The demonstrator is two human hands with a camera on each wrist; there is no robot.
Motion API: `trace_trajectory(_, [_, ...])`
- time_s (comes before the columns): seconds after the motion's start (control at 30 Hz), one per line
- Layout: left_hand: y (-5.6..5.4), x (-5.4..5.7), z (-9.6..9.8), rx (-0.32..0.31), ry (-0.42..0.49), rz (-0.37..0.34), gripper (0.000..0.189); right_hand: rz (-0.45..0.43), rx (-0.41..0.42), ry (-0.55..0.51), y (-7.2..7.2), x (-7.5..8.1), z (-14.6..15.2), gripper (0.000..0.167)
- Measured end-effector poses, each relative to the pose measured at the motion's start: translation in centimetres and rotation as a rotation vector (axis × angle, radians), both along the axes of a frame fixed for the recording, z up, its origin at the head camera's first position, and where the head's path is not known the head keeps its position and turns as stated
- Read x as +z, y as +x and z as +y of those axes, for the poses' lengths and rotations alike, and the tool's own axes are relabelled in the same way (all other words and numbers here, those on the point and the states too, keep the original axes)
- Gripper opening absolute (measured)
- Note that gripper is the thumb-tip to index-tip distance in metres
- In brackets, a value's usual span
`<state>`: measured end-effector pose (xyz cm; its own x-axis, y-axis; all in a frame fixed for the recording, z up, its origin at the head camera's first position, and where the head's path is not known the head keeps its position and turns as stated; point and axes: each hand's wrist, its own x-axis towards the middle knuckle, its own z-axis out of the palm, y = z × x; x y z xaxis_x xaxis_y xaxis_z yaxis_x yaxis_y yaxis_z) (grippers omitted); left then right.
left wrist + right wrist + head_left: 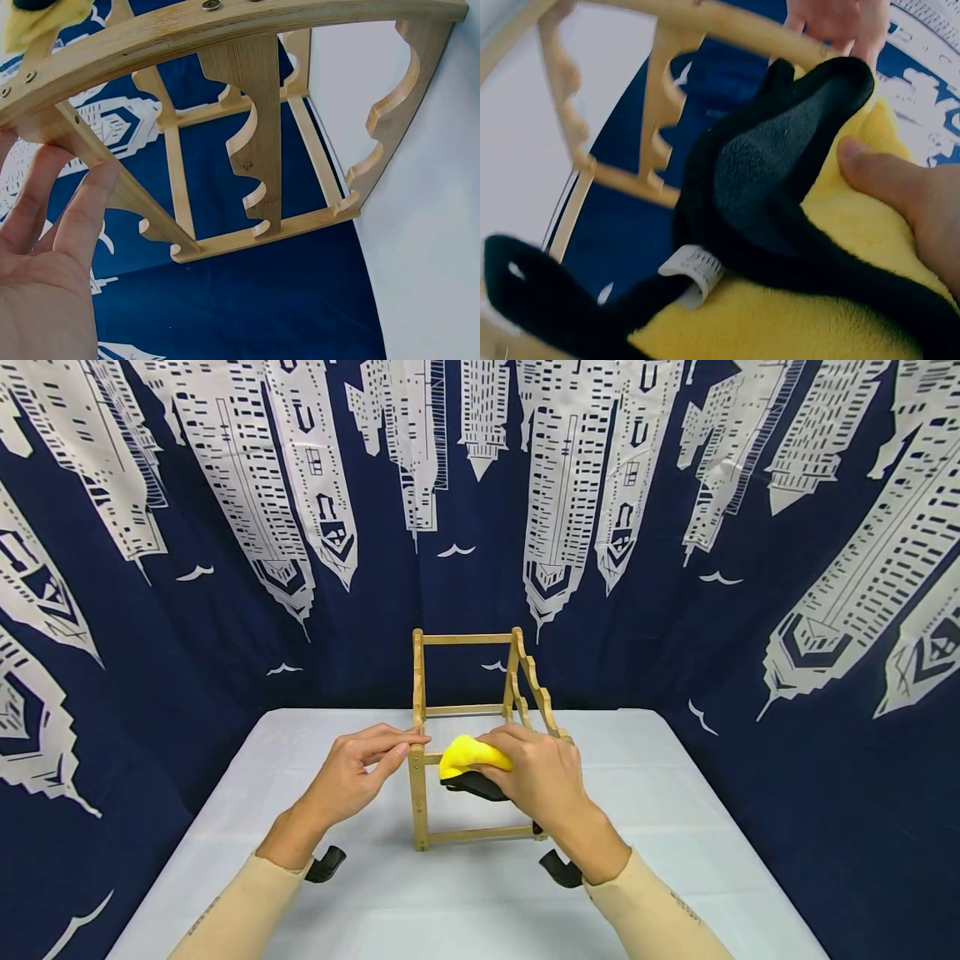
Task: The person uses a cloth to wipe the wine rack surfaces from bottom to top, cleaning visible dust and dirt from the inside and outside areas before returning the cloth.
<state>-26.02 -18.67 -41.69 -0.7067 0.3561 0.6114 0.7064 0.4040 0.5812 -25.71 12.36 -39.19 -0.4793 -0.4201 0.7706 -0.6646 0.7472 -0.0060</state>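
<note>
A wooden rack (418,802) with scalloped rails stands on the table in the head view. My left hand (352,777) is at its near left upper corner, extended fingers touching the wood. In the left wrist view, the fingertips of that left hand (45,255) lie against a rack rail (97,154). My right hand (547,772) grips a bunched yellow cloth (468,753) with black edging, just over the rack's near side. The right wrist view shows the thumb (885,176) pressing the folded cloth (780,322), its dark grey face and a white tag. The right fingers are largely hidden there.
The rack stands near the middle of a white-covered table (720,877). A dark blue curtain (360,668) with white building prints hangs behind and at both sides. Black curved pieces (326,865) sit by both wrists.
</note>
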Motion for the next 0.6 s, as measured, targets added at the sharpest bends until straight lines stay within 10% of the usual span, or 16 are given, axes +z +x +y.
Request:
trace_trajectory(0.3, [0.3, 0.2, 0.1, -0.027, 0.052, 0.032, 0.027, -0.035, -0.077, 0.001, -0.5, 0.2, 6.3, 0.046])
trace_trajectory(0.6, [0.1, -0.2, 0.4, -0.031, 0.062, 0.013, 0.031, -0.043, -0.059, 0.006, -0.5, -0.1, 6.6, 0.047])
